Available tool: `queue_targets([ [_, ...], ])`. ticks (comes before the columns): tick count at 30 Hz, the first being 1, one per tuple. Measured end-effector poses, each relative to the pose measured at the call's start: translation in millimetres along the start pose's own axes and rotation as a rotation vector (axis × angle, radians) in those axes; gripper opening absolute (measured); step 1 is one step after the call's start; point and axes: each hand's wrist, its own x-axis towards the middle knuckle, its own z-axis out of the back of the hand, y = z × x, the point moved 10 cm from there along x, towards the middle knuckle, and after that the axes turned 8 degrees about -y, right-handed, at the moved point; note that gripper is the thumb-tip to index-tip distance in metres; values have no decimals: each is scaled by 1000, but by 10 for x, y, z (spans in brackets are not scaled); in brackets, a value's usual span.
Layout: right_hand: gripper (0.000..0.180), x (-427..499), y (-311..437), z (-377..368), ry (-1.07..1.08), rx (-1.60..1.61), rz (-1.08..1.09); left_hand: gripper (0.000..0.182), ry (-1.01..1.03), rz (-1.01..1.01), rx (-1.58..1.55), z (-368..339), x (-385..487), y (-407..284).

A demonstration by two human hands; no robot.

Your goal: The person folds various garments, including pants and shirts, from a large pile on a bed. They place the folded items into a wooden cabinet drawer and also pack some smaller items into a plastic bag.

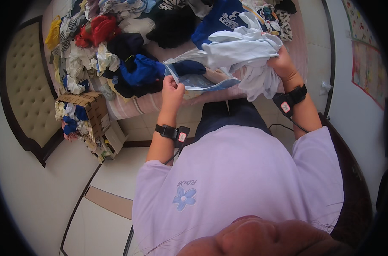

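A clear plastic bag (203, 84) with a white rim lies open at the bed's near edge, a dark blue garment (190, 68) and something beige inside it. The left corner of that rim is pinched in my left hand (173, 89). My right hand (283, 64) grips a bunched white garment (242, 48), held above the bag's right side, with folds hanging below the hand. Behind it lies a blue garment with white print (218, 22). Just left of the bag is a crumpled bright blue garment (141, 70).
Heaped clothes cover much of the bed (139, 104), among them a red garment (99, 30) and a black one (174, 27). A woven basket (94, 105) of clothes stands at the left beside the tufted headboard (29, 83). A wall (354, 105) rises at the right.
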Motion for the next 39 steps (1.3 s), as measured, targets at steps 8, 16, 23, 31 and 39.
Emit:
queue_targets([
  [8, 52, -349, 208, -1830, 491, -821, 555, 47, 14, 29, -153, -83, -42, 108],
  [16, 40, -163, -1346, -2393, 870, -454, -406, 31, -57, -18, 33, 53, -147, 296],
  [23, 46, 53, -1539, -2312, 482, -403, -248, 29, -74, 163, -236, 47, -196, 357],
  [31, 62, -471, -1134, -2214, 741, -1057, 76, 30, -191, 265, -245, 388, -154, 561],
  [39, 46, -672, -1567, -2197, 901, -1087, -193, 27, -114, 279, -236, 254, -169, 653],
])
